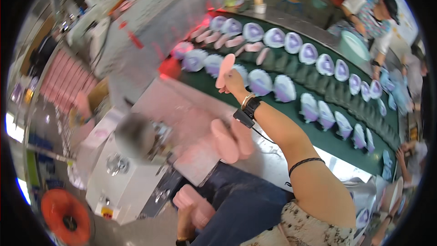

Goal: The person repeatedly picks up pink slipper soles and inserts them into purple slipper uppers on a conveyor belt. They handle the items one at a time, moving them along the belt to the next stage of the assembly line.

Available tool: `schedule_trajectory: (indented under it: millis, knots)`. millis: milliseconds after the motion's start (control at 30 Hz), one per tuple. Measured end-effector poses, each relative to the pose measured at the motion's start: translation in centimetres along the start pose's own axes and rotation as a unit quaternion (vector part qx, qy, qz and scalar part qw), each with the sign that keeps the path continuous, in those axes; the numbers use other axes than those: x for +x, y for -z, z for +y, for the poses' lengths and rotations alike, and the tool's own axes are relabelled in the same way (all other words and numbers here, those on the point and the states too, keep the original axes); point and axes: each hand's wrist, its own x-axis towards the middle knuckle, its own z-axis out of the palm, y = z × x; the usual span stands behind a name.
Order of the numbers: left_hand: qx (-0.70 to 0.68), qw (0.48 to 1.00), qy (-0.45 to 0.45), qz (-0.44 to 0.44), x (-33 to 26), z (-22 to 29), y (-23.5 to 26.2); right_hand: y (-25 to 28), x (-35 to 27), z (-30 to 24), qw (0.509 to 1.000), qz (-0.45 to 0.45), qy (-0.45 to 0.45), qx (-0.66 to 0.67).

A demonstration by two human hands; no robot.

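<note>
My right arm stretches out over the green conveyor belt [291,111]. My right hand [234,82] is closed on a pink shoe sole [225,69], held upright by one end. Low in the view, beside my dark-clad thigh, my left hand [185,221] is wrapped round a stack of pink soles [198,205]. More pink soles [225,141] stand on the pink-dusted worktop [177,114] between my hands. Beneath and beside my right hand runs a near row of fluffy white-and-purple shoe uppers [260,82].
A far row of uppers [274,38], a middle row of dark shoe-shaped pieces [309,75] and several loose pink soles [234,41] lie on the belt. A white machine [123,173] and an orange fan [66,216] stand left. Across the belt, a person [368,16] sits by a pale tub [355,45].
</note>
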Motion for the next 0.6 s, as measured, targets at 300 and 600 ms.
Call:
schedule_trajectory:
  millis: [300, 600]
  knots:
    - [0.083, 0.996, -0.017, -0.035, 3.0, 0.0, -0.7, 28.4, 10.4, 8.2, 0.858, 0.287, 0.159, -0.396]
    - [0.044, 0.995, -0.082, 0.032, 1.6, 1.3, -5.2, 0.7, -13.9, -1.9, 0.931, -0.332, 0.15, -0.014]
